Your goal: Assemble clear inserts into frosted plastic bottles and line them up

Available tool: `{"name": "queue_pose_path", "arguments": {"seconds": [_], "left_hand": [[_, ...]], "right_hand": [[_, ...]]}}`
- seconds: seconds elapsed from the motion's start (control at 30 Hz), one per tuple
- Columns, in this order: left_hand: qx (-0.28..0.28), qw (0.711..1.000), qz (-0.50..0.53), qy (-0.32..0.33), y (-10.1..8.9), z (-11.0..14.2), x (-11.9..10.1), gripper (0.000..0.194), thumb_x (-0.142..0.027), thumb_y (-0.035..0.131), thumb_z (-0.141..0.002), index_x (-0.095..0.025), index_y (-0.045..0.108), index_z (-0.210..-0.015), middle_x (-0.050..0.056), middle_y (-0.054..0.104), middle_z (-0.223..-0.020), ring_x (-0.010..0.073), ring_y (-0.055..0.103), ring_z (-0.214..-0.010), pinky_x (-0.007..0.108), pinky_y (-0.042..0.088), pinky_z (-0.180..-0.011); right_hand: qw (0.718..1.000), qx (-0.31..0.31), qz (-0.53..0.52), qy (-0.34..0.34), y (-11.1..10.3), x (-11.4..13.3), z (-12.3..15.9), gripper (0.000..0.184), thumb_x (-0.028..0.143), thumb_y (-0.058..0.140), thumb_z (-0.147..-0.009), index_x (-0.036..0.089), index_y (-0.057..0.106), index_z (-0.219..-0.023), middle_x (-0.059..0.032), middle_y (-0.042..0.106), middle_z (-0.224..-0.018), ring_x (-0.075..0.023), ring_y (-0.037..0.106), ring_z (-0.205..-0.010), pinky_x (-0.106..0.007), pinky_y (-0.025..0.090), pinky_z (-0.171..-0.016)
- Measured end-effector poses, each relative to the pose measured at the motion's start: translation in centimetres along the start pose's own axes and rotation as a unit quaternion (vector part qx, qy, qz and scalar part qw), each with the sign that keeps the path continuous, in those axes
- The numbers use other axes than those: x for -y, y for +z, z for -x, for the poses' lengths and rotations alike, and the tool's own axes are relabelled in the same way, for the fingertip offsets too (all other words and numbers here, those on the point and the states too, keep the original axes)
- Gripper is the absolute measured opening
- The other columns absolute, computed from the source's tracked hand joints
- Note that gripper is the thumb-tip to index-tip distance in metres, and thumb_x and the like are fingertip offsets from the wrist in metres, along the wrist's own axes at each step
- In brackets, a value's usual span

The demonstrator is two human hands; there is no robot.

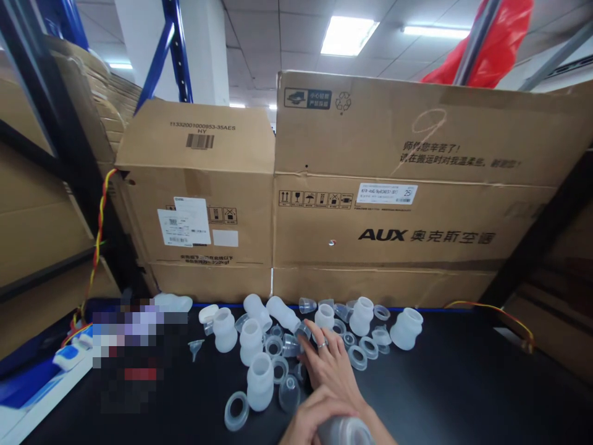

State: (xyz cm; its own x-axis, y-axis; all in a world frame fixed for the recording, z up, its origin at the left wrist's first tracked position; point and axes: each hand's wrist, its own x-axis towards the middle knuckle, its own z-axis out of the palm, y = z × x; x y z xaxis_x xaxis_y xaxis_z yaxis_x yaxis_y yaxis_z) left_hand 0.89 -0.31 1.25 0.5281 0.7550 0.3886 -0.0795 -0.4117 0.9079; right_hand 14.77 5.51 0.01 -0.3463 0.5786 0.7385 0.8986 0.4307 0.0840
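Note:
At the bottom edge, my left hand [319, 413] is wrapped round a translucent plastic bottle [346, 431], partly cut off by the frame. My right hand [330, 361], with a ring on one finger, reaches past it into a spread of loose plastic parts. Its bent fingertips close on a small clear plastic cup [303, 330]; the thumb is partly hidden. Left of it lie another clear cup [291, 346], a clear dome cap [290, 393] and a ring collar [280, 369]. A frosted waisted bottle [260, 383] stands upright nearby, with a larger ring [236, 411] beside it.
More frosted bottles [225, 330] and clear rings [357, 357] lie across the black table [445, 383]. One bottle [406, 328] stands apart at right. A small funnel [195, 350] lies left. Cardboard panels [319, 247] wall the back, between dark rack posts. Yellow-red wires [98, 238] hang at left.

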Motion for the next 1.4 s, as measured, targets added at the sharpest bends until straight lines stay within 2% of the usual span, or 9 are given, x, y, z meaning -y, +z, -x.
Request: {"name": "queue_pose_path", "arguments": {"seconds": [0.13,0.3,0.4,0.57,0.77,1.0,1.13,1.23,1.4], "left_hand": [[0.009,1.0,-0.006,-0.01,-1.4,0.1,-0.7,0.076,-0.084,0.07,-0.072,-0.023,0.081,-0.117,0.014,0.076,-0.1,0.0269,0.071,-0.087,0.036,0.058,-0.079],[-0.095,0.991,-0.024,-0.087,-2.0,1.2,0.1,0.069,-0.055,0.096,-0.053,-0.024,0.077,-0.112,0.005,0.08,-0.086,0.0179,0.067,-0.069,0.02,0.044,-0.053],[-0.151,0.981,-0.081,-0.087,-1.8,1.2,-0.7,0.043,-0.045,0.087,-0.066,-0.023,0.078,-0.101,0.003,0.079,-0.084,0.0192,0.069,-0.073,0.024,0.051,-0.063],[-0.218,0.969,-0.106,-0.046,-1.3,0.9,-2.7,0.032,-0.049,0.076,-0.082,-0.027,0.079,-0.104,0.005,0.079,-0.102,0.0231,0.073,-0.089,0.028,0.058,-0.083],[-0.229,0.967,-0.102,-0.038,-0.9,1.0,-2.6,0.034,-0.053,0.077,-0.084,-0.026,0.08,-0.104,0.005,0.08,-0.098,0.0222,0.075,-0.086,0.027,0.06,-0.081],[-0.254,0.964,-0.078,-0.03,-0.7,1.2,-1.6,0.042,-0.057,0.079,-0.082,-0.02,0.079,-0.104,0.007,0.081,-0.09,0.0183,0.075,-0.074,0.022,0.062,-0.068],[-0.27,0.956,-0.11,-0.017,-0.4,1.5,-0.7,0.039,-0.053,0.076,-0.087,-0.019,0.078,-0.105,0.007,0.083,-0.091,0.0184,0.079,-0.074,0.021,0.065,-0.069],[-0.27,0.935,-0.215,0.083,-0.8,1.7,-0.2,0.028,-0.037,0.079,-0.087,-0.024,0.077,-0.111,0.004,0.084,-0.099,0.019,0.082,-0.083,0.022,0.067,-0.08],[-0.215,0.866,-0.374,0.251,-1.5,1.9,-0.2,0.046,-0.018,0.08,-0.082,-0.02,0.069,-0.126,0.009,0.083,-0.113,0.0232,0.083,-0.09,0.028,0.069,-0.081]], "right_hand": [[0.984,-0.003,-0.168,0.054,-1.5,-1.2,0.0,0.029,0.02,0.059,-0.1,0.024,0.066,-0.128,-0.0114,0.063,-0.139,-0.027,0.061,-0.121,-0.043,0.051,-0.103],[0.955,0.031,-0.279,0.096,-5.7,-3.9,0.0,0.029,0.029,0.051,-0.106,0.021,0.061,-0.132,-0.0079,0.07,-0.116,-0.0154,0.07,-0.096,-0.025,0.059,-0.087],[0.889,0.048,-0.41,0.197,-7.8,-5.6,-0.2,0.034,0.04,0.059,-0.102,0.021,0.065,-0.13,-0.007,0.067,-0.109,-0.015,0.067,-0.086,-0.026,0.059,-0.082],[0.738,0.1,-0.601,0.291,-9.9,-7.5,-0.6,0.034,0.046,0.068,-0.093,0.021,0.07,-0.116,-0.0066,0.066,-0.109,-0.0188,0.063,-0.096,-0.028,0.054,-0.083],[0.661,0.186,-0.676,0.267,-10.9,-7.1,-1.0,0.029,0.042,0.075,-0.089,0.021,0.072,-0.107,-0.0023,0.068,-0.096,-0.0157,0.062,-0.087,-0.026,0.05,-0.078],[0.65,0.245,-0.667,0.271,-10.2,-6.1,-0.7,0.043,0.047,0.083,-0.084,0.018,0.073,-0.114,-0.007,0.07,-0.108,-0.0179,0.063,-0.095,-0.029,0.051,-0.087],[0.7,0.264,-0.602,0.278,-10.4,-5.4,-0.8,0.047,0.055,0.083,-0.082,0.016,0.073,-0.108,-0.0042,0.067,-0.094,-0.0157,0.058,-0.085,-0.026,0.05,-0.081],[0.744,0.291,-0.539,0.268,-10.5,-4.7,-0.9,0.046,0.061,0.072,-0.09,0.015,0.069,-0.097,-0.0003,0.059,-0.078,-0.0125,0.053,-0.071,-0.022,0.044,-0.066],[0.806,0.327,-0.41,0.274,-9.6,-3.4,-0.9,0.068,0.068,0.044,-0.102,0.017,0.038,-0.057,0.0047,0.027,-0.054,-0.0074,0.021,-0.054,-0.024,0.018,-0.051]]}}
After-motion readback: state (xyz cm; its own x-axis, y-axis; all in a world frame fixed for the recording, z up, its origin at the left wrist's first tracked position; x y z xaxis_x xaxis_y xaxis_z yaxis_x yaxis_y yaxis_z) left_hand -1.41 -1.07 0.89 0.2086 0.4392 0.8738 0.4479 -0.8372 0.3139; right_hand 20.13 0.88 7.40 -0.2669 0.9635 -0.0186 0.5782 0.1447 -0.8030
